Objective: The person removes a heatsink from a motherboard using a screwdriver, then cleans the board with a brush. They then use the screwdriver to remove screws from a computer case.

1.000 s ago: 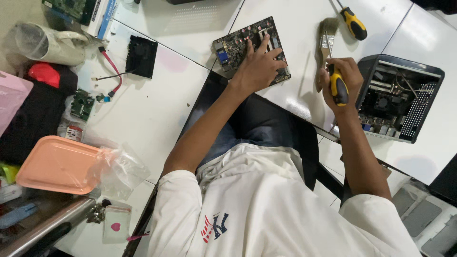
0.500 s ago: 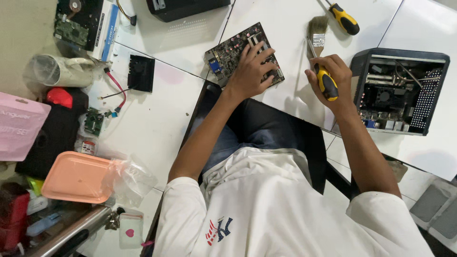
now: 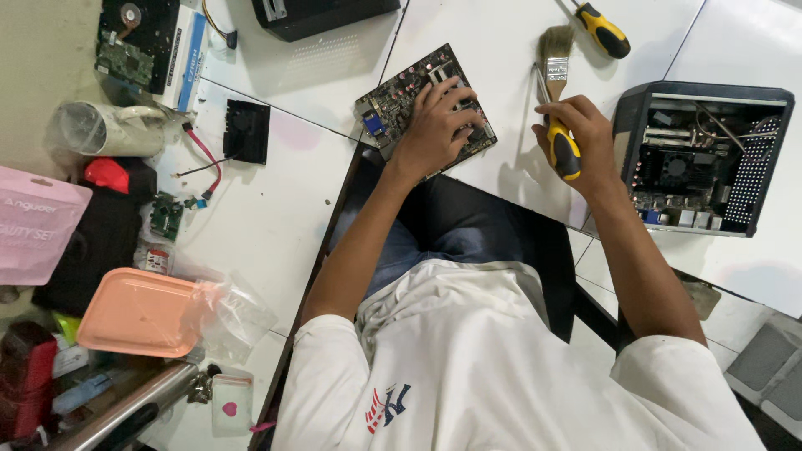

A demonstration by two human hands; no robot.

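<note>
Top centre of the frame: left hand (image 3: 436, 117) presses flat on a thin, rigid, fragile green circuit board (image 3: 401, 98), best held by its edges; right hand (image 3: 581, 142) grips a yellow-handled screwdriver (image 3: 562, 146) and bristle brush (image 3: 554, 57) above the white surface (image 3: 276, 209).

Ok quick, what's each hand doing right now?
Left hand: open, fingers spread, pressing flat on the circuit board.
Right hand: closed around a yellow-handled screwdriver and a paintbrush.

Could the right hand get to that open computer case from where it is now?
Probably yes. The right hand is just beside the open computer case, with bare table between them. But its fingers already grip a screwdriver and a paintbrush, so it isn't free.
</note>
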